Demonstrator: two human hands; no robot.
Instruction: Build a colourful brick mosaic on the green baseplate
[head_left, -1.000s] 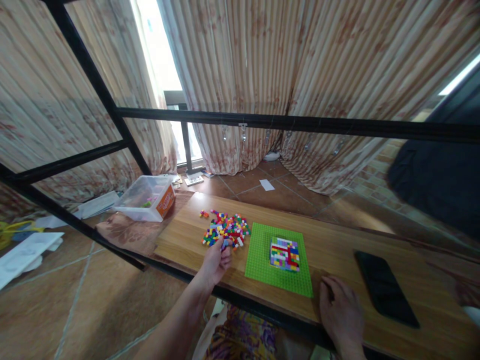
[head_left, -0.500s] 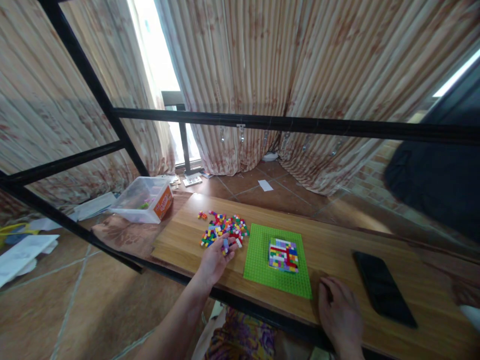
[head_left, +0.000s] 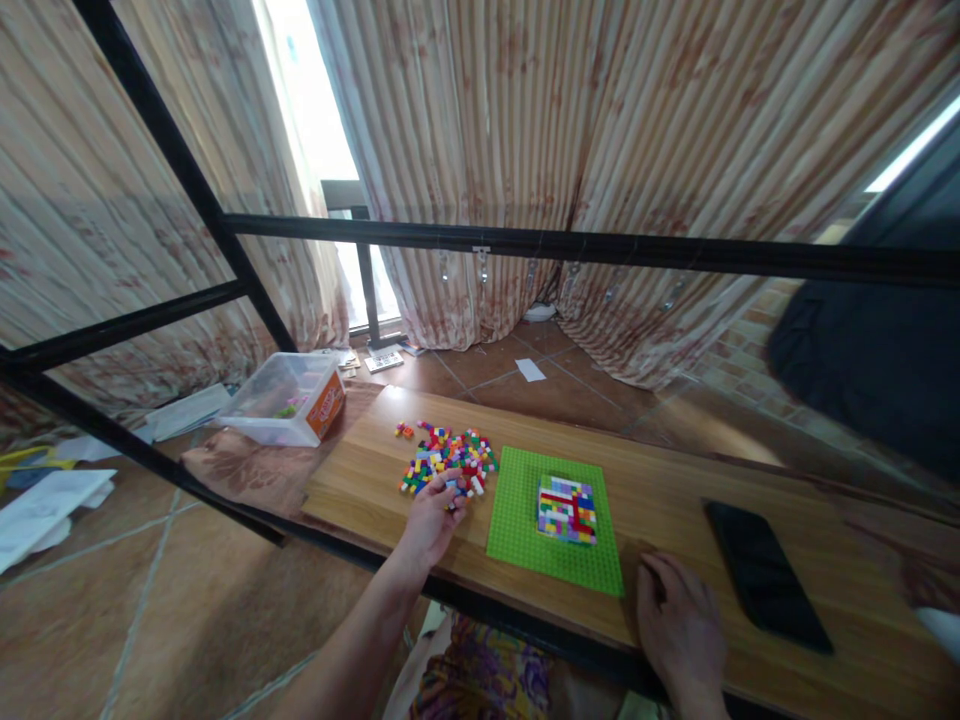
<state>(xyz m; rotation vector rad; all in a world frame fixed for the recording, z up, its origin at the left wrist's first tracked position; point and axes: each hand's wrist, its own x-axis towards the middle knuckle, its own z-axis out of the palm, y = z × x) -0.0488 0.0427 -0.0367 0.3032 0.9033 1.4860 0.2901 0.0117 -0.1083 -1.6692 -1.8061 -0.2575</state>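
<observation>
My left hand [head_left: 429,520] is at the near edge of a pile of small coloured toy bricks [head_left: 442,455], its fingers curled in around a few bricks [head_left: 452,488], a bluish one among them. Just right of it lies a green baseplate [head_left: 517,555] on the wooden table. A block of multicoloured bricks [head_left: 568,510], with red, white and purple on top, stands on the plate. My right hand [head_left: 681,630] rests on the table by the plate's near right corner, fingers loosely curled in; nothing shows in it.
A black phone [head_left: 766,575] lies right of my right hand. Beyond the table's left end stands a clear plastic box [head_left: 281,430] with an orange label. Black metal bars [head_left: 570,242] cross in front of the curtains. Papers [head_left: 530,370] lie on the tiled floor.
My left hand's fingers have curled in over the bricks that lay on its opened palm. My right hand, the baseplate and the block on it have stayed put.
</observation>
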